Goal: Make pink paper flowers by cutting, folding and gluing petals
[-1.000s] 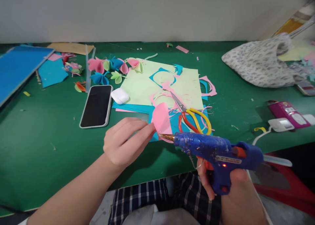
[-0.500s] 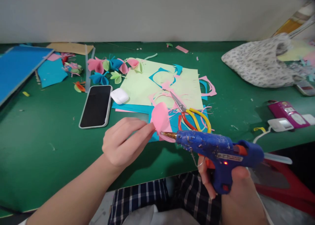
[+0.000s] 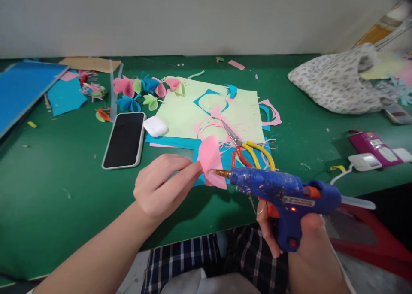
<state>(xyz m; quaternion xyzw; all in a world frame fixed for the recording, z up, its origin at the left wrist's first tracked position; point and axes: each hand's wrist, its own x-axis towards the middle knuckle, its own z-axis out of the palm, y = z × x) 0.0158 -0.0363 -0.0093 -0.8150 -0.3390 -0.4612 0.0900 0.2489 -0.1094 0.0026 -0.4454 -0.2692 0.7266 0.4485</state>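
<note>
Between its fingertips, my left hand point(image 3: 167, 182) pinches a pink paper petal piece point(image 3: 210, 156), folded and curved, above the table. My right hand point(image 3: 309, 238) is wrapped round the handle of a blue glue gun point(image 3: 267, 184), whose red light is lit. The gun's brass nozzle points left, and its tip is at the pink paper; whether it touches cannot be made out. Scissors point(image 3: 240, 143) with yellow and red handles lie just behind the gun, over blue, pink and pale green paper sheets point(image 3: 180, 109).
Several paper flowers point(image 3: 125, 88) lie at the back left, near a phone point(image 3: 124, 139) and a white earbud case point(image 3: 156, 126). On the right are a patterned cloth pouch point(image 3: 337, 79), a purple device point(image 3: 373, 148) and a white plug with a cable point(image 3: 366, 162). Paper scraps are scattered about.
The pink paper has turned slightly, and its folds look more spread. The glue gun has shifted a little left and up, its nozzle staying at the paper. The view has moved slightly.
</note>
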